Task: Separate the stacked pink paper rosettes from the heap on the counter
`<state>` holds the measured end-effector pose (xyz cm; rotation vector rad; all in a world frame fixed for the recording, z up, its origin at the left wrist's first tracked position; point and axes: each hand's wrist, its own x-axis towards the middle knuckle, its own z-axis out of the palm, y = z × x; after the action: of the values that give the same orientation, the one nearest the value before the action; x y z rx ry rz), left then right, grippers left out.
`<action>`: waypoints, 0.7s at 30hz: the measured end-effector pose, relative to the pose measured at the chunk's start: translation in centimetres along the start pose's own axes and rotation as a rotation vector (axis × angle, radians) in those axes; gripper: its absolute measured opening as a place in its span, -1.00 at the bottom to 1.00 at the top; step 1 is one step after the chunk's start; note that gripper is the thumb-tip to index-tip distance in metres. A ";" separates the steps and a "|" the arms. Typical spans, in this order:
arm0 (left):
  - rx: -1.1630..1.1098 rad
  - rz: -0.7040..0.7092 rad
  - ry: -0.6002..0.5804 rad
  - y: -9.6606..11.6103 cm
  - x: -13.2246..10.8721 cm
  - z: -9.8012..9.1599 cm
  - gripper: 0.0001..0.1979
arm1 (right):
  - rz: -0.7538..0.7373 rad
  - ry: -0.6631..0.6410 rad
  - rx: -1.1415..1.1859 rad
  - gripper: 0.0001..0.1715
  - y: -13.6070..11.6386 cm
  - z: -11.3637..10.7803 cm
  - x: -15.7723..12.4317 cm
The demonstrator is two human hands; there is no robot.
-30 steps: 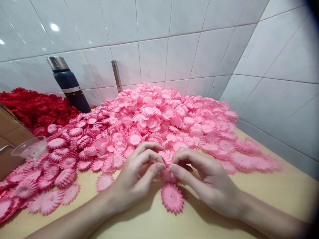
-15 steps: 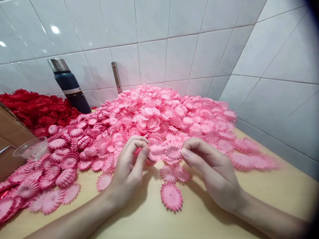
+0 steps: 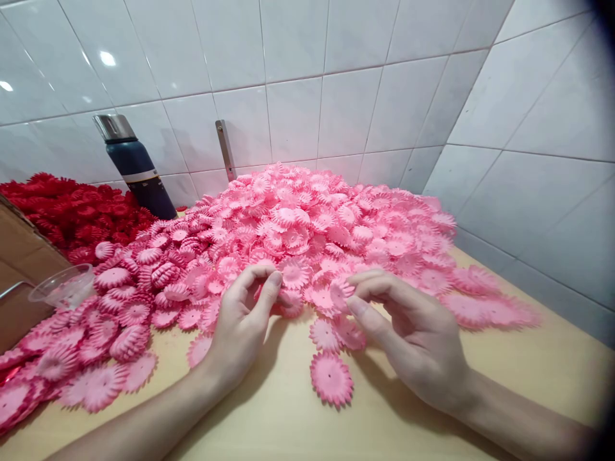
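My right hand (image 3: 413, 333) pinches a thin pink paper-like flower disc (image 3: 341, 292) with a toothed edge between thumb and fingertips. Left of it, my left hand (image 3: 247, 320) is closed, thumb against curled fingers; a bit of pink shows inside the grip, but what it holds is mostly hidden. Both hands hover in front of a large heap of pink flower discs (image 3: 298, 218). On the table between them lies a single disc (image 3: 331, 379) with a small centre hole, and a couple more overlap just behind it.
A dark blue bottle (image 3: 139, 173) leans at the back left beside a red heap of discs (image 3: 81, 211). A clear plastic cup (image 3: 65, 288) and a cardboard box (image 3: 24, 269) stand at the left. Tiled walls (image 3: 298, 115) close off the back and right of the table (image 3: 288, 416).
My hands have moved apart. The left hand has drawn back to the left, away from the discs held between both hands; the right hand still has a disc at its fingertips.
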<state>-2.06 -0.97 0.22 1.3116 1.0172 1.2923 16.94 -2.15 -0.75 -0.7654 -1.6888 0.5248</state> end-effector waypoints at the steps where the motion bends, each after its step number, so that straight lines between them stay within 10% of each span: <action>1: 0.008 0.002 -0.013 0.0 -0.1 0.0 -0.86 | -0.028 -0.009 -0.008 -0.85 0.0 0.1 -0.1; 21: 0.441 0.307 -0.277 0.7 -0.3 0.1 -0.88 | -0.115 -0.179 -0.137 -0.92 0.2 0.3 0.0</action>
<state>-2.04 -1.37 0.85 1.9874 0.9588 1.0950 16.70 -1.98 -0.96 -0.7311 -1.9380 0.4107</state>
